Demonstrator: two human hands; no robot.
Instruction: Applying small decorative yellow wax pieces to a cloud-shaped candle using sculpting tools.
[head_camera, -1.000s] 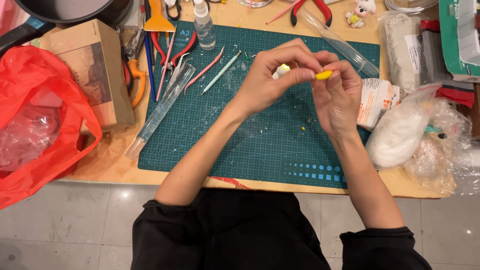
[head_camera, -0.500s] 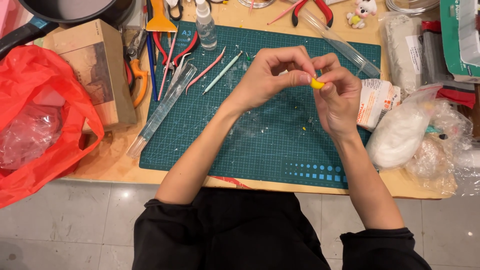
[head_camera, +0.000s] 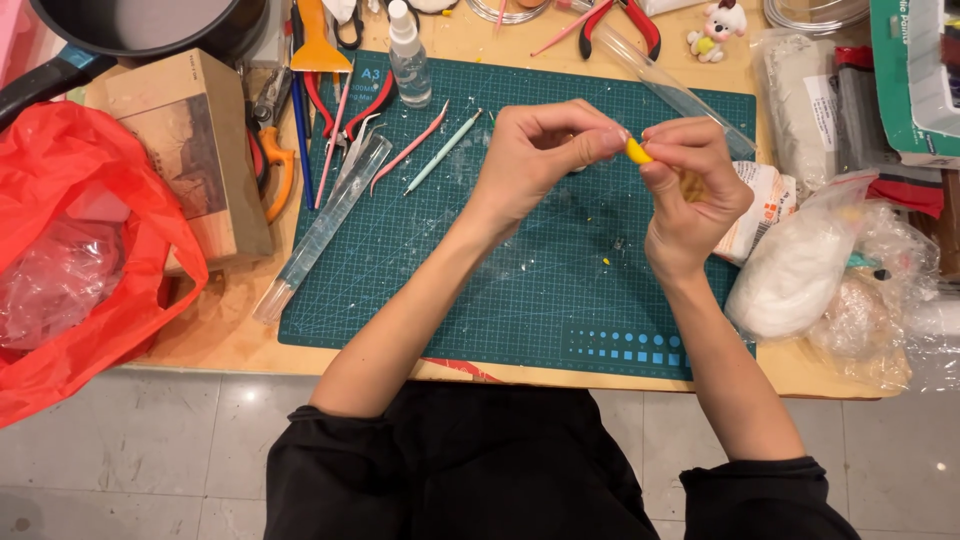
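A small yellow lump of clay (head_camera: 637, 152) is pinched between the fingertips of both hands above a green cutting mat (head_camera: 480, 290). My left hand (head_camera: 540, 155) comes in from the left, thumb and forefinger closed on the lump. My right hand (head_camera: 692, 195) grips it from the right, fingers curled around it. Most of the lump is hidden by the fingers.
On the mat's upper left lie a clear acrylic rod (head_camera: 322, 228), pink and teal sculpting tools (head_camera: 430, 148) and a small spray bottle (head_camera: 409, 55). A cardboard box (head_camera: 190, 150) and red plastic bag (head_camera: 80, 250) sit left; bags of white clay (head_camera: 800, 270) right.
Both hands have shifted slightly right and turned the yellow lump between the fingertips; less of it shows now. A white piece seen in the left hand a second ago is hidden.
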